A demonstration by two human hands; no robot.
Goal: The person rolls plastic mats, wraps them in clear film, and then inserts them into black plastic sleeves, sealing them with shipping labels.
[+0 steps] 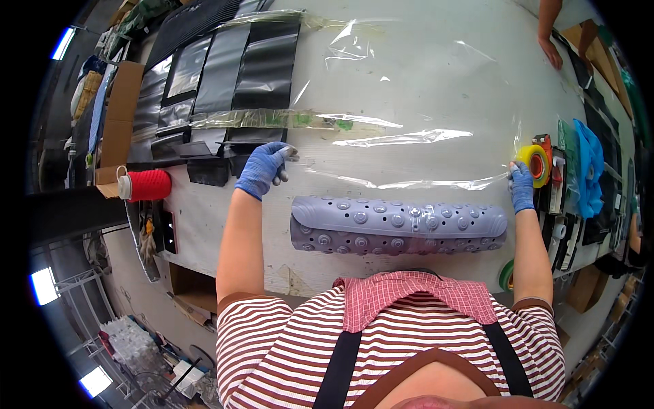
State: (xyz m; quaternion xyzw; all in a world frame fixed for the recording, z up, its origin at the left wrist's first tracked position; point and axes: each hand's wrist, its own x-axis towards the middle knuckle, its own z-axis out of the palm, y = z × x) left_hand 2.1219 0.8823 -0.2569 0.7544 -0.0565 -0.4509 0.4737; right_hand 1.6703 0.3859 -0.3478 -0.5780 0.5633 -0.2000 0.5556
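Head view: a pale table (204, 225) is seen from above, with a rolled grey-purple mat (398, 225) laid crosswise on it, just before the person's body; all clock directions are read from the middle of this roll. The mat is studded with round suckers and pierced with small holes, and a shiny clear strip is seen across its outer layer, right of the middle.

At twelve o'clock, clear film (409, 138) is spread over the table, its near edge lying just beyond the roll and slightly sagging. By the blue-gloved right hand (522, 189), between two and three o'clock, the film's right corner is pinched, fingertips together. At ten o'clock, the left hand (262, 170), gloved alike, is held by the film's left corner with fingers bent inward; whether film is gripped there cannot be told.

Just beside the right hand, at two o'clock, a yellow tape roll (526, 158) is stood on edge. Farther off, a blue plastic bag (587, 170) is seen between two and three. Black plastic sheets (262, 61) are laid between ten and eleven, and a red thread spool (148, 185) is placed at nine. A co-worker's bare hand (550, 53) is rested between one and two.
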